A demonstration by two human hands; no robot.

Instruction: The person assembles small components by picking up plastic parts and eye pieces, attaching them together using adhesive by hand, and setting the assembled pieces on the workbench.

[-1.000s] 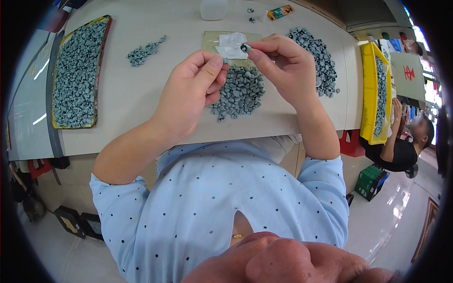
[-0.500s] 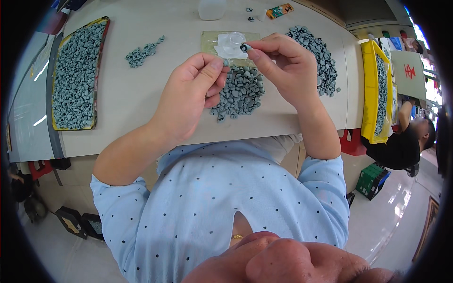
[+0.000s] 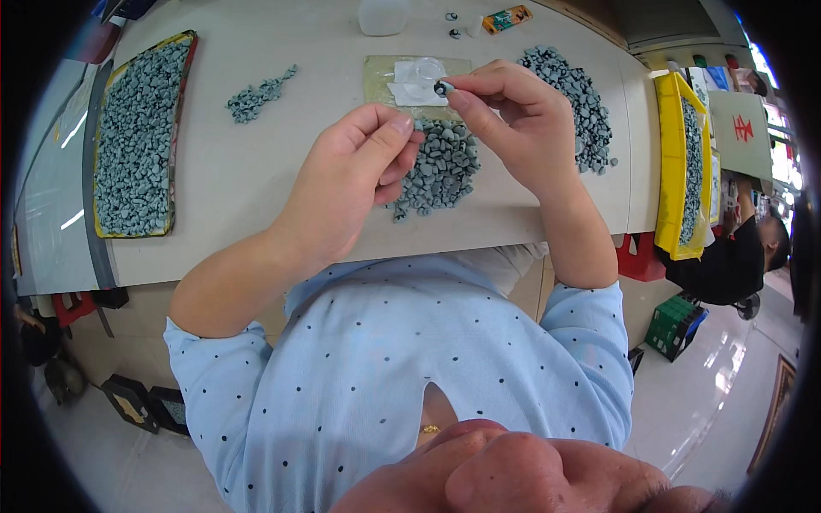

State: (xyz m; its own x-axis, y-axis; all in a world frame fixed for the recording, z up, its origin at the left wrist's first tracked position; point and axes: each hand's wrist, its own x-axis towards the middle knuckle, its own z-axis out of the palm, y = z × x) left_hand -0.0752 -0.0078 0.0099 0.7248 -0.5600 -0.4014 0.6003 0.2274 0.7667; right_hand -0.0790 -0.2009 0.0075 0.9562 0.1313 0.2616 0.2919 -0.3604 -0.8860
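Between the thumb and forefinger of my right hand (image 3: 517, 115) is a small grey-green and black piece (image 3: 442, 88). My left hand (image 3: 363, 158) is closed in a pinch a little lower and to the left; whatever lies between its fingertips is too hidden to make out. Under and beside my hands lies a heap of small rounded grey-green pieces (image 3: 436, 167). Just beyond that heap is a yellowish-green mat (image 3: 378, 77) carrying a white sheet (image 3: 410, 94) and a clear round lid-like thing (image 3: 429, 68).
At left stands a shallow yellow-edged tray (image 3: 175, 171) full of grey-green pieces, with a small cluster (image 3: 256, 96) beside it. Right of my right hand lies a darker heap (image 3: 581, 107). A yellow bin (image 3: 671, 162) sits at the table's right end; a person in black (image 3: 723, 265) is beyond.
My left hand has shifted slightly down, and the grey-green bit at its fingertips no longer shows. The right hand keeps its place with its piece.
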